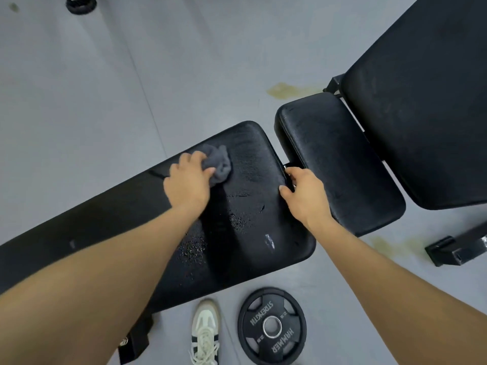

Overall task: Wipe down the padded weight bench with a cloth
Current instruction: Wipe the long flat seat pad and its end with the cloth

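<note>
The left hand [188, 181] holds a bunched grey cloth [218, 164] against the top of the long black bench pad [247, 233], its fingers curled round the near side of the cloth so that the grip pinches the fabric and presses it down on the padded surface. The cloth lies toward the far end of this pad, a little left of its middle line. Beads of liquid and dull wet streaks show on the pad just beside the cloth and nearer the person. The right hand [303, 192] rests on the right-hand end of the same pad, thumb on the top face and fingers curled down over the edge into the gap, where a bit of metal shows; its grip is closed on the pad's edge. Just past that gap sits a shorter black seat pad [340, 159], and beyond it, at the upper right, a second large black pad [421, 101] rises at a tilt. On the grey floor [79, 88] below the bench lie a black weight plate [272, 325] with white lettering and, just left of it, a white shoe [205, 333] with dark stripes. Yellowish stains mark the floor near the seat pad.
</note>
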{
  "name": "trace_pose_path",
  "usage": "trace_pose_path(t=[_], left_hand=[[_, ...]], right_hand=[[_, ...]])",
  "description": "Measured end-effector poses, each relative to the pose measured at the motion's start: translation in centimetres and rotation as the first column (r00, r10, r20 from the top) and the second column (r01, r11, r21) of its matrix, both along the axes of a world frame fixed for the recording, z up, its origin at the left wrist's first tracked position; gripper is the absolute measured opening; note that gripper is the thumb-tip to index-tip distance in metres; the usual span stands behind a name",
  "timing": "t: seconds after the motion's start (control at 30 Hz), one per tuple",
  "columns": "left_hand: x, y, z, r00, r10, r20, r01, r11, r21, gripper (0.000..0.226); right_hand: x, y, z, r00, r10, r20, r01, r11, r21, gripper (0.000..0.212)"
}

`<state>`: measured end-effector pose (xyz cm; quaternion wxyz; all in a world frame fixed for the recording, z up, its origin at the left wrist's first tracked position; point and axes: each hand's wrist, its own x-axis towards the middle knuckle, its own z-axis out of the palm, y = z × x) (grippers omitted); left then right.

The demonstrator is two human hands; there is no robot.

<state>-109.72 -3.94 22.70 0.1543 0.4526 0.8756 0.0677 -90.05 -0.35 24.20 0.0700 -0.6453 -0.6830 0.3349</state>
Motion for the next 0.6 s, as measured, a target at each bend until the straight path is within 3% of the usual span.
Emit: trace_pose_path(t=[0.07,0.13,0.23,0.33,0.4,0.43,0.53,0.6], left_hand=[[0.3,0.3,0.0,0.990,0.133,0.043,-0.134,0.991,0.017,0.032],[2.9,0.2,0.4,0.989,0.135,0.058,-0.138,0.990,0.038,0.033],[7.8,-1.1,0.7,0.996,-0.077,0.036,0.074,0.995,0.071,0.033],[11.1,-2.2,1.0,0.948,-0.315,0.038,0.310,0.946,0.098,0.033],[10.1,-1.2,1.1,0.918,-0.396,0.002,0.395,0.915,0.087,0.029],[8.9,-0.2,1.1,0.932,-0.361,-0.022,0.362,0.929,0.081,0.027],[5.7,3.6,1.4,0.995,0.014,0.103,-0.024,0.995,0.097,0.026],[6.4,3.8,1.2,0.997,0.017,0.081,-0.023,0.997,0.080,0.033]], right_hand=[[0.1,-0.1,0.1,1.000,-0.015,-0.016,0.015,1.000,-0.009,0.046],[0.5,-0.4,0.0,0.999,-0.037,-0.022,0.037,0.999,-0.022,0.046],[1.4,-0.9,0.1,0.999,-0.037,0.018,0.037,0.999,-0.023,0.037],[2.4,-1.2,0.6,0.997,-0.026,0.068,0.025,1.000,0.008,0.022],[3.2,-1.2,1.1,0.990,0.000,0.143,-0.006,0.999,0.046,0.029],[3.7,-1.3,1.2,0.984,0.011,0.177,-0.022,0.998,0.059,0.034],[4.6,-1.7,1.0,0.981,0.030,0.189,-0.046,0.996,0.078,0.040],[4.9,-2.3,0.7,0.980,0.046,0.193,-0.068,0.992,0.107,0.040]])
